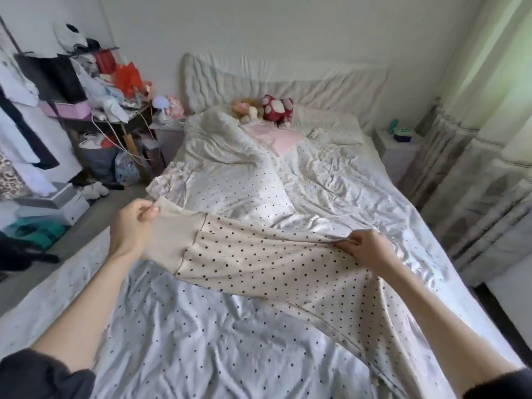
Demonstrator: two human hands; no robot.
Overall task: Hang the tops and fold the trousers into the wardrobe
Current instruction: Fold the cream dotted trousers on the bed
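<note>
trousers (259, 254): cream, black dots, plain waistband; held stretched above the bed (331, 180), legs draped toward the lower right
left hand (131, 226): waistband corner is pinched between thumb and curled fingers
right hand (371, 249): fabric edge further along is gripped, fingers curled round it
duvet (230, 191): white, dotted, crumpled under the trousers
toys (264, 109): plush, laid at the headboard by a pink pillow (285, 138)
shelf (115, 110): cluttered, left of the bed
nightstand (398, 145): right of the bed, by the curtain (489, 110)
</note>
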